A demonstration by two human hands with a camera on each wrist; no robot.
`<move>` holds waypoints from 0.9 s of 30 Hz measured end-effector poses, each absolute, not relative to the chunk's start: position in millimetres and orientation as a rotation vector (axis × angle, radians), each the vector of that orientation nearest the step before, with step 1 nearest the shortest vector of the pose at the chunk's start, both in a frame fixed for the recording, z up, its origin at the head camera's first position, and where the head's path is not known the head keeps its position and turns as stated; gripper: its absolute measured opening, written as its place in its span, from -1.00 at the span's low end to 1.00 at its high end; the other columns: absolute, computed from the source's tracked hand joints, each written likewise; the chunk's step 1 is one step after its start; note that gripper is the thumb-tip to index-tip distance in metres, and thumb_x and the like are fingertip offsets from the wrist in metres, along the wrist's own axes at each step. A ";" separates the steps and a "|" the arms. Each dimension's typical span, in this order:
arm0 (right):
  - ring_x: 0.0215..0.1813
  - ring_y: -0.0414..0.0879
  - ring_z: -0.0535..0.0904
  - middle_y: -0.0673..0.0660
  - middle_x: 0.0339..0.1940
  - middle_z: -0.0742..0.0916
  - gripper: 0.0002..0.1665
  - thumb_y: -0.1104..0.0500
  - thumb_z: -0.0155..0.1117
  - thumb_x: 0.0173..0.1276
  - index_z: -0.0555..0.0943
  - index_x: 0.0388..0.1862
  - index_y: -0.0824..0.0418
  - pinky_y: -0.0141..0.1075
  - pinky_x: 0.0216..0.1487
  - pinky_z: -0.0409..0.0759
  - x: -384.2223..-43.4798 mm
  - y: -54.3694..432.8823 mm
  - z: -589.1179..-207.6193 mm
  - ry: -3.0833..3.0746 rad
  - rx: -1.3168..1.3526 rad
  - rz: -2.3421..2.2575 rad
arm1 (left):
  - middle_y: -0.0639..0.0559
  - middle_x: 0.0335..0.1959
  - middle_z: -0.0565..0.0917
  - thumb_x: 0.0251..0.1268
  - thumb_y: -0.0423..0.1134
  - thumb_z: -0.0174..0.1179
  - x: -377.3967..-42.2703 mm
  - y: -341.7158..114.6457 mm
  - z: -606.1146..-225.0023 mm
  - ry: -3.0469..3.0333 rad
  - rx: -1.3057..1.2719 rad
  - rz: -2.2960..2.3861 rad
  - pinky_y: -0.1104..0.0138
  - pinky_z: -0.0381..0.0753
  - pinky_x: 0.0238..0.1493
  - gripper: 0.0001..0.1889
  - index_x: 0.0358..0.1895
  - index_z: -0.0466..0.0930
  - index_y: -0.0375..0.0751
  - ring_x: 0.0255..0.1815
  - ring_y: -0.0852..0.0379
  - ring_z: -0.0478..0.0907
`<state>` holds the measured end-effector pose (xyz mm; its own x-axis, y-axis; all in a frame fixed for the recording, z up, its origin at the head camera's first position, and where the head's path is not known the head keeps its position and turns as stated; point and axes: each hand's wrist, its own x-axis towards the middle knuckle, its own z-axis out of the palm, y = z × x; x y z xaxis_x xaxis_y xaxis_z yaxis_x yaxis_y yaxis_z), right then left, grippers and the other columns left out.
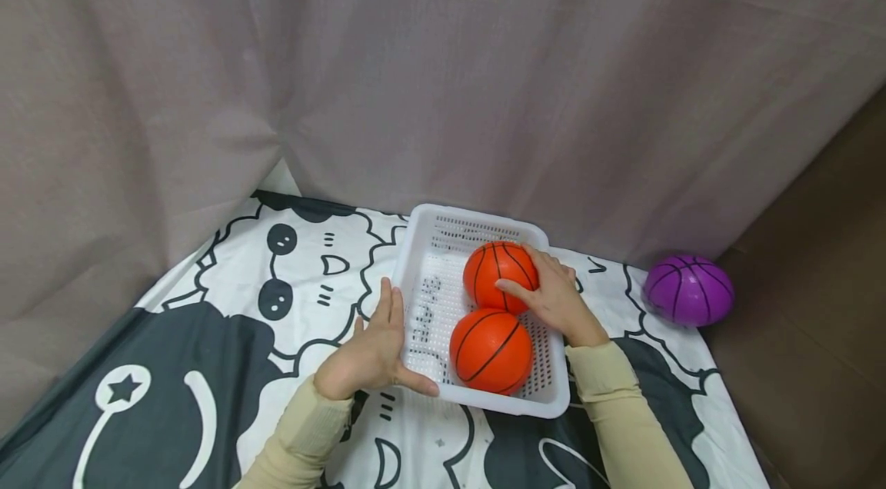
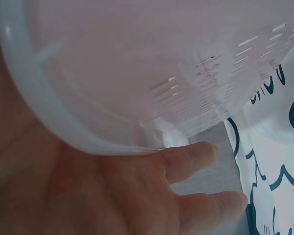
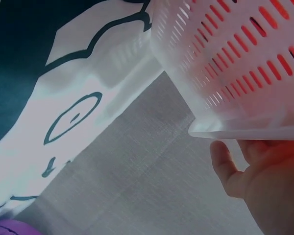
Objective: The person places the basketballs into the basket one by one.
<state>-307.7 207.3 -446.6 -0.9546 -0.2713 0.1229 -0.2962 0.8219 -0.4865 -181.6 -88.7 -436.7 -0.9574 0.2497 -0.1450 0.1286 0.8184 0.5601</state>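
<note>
A white perforated plastic basket [image 1: 432, 243] stands on the patterned cloth, holding two small orange basketballs. My right hand [image 1: 557, 301] grips the upper basketball [image 1: 493, 274] from its right side, thumb across its front and fingers toward its back. The lower basketball [image 1: 490, 354] lies just in front, seemingly touching it. In the right wrist view, orange shows through the basket wall [image 3: 225, 63], and part of the right hand [image 3: 264, 181] is past the rim. My left hand [image 1: 374, 350] touches the basket's left rim with fingers extended; the left wrist view shows the hand [image 2: 137, 191] along that rim.
A purple basketball [image 1: 688, 291] sits at the far right of the cloth, by the brown surface [image 1: 817, 304]. A grey-brown curtain [image 1: 443, 74] hangs behind the basket. The black-and-white cartoon cloth [image 1: 304, 274] covers the surface below.
</note>
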 end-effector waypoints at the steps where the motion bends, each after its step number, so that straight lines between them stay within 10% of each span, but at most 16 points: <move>1: 0.30 0.20 0.34 0.23 0.39 0.43 0.16 -0.55 0.12 0.13 0.16 0.54 0.07 0.23 0.31 -0.01 -307.8 207.4 -446.9 -2.951 0.474 0.781 | -0.26 0.52 -0.53 -0.64 0.41 0.51 -181.6 -88.5 -436.5 2.789 0.293 0.836 -0.30 -0.05 0.36 0.67 0.51 -0.38 -0.44 0.53 -0.25 -0.12; 27: 0.41 0.35 0.16 0.36 0.44 0.30 -0.25 -0.18 0.18 0.39 0.38 0.37 0.29 0.38 0.21 -0.02 -293.4 282.5 -433.6 -2.732 0.422 0.799 | -0.29 0.53 -0.48 -0.61 0.44 0.48 -181.0 -87.6 -436.3 2.793 0.276 0.792 -0.27 -0.04 0.37 0.65 0.52 -0.36 -0.43 0.55 -0.22 -0.23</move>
<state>-293.4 282.5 -433.6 -0.9233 -0.2010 0.3273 -0.3457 0.8062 -0.4802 -181.0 -87.6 -436.3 -0.9570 0.2399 -0.1631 0.1186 0.8367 0.5347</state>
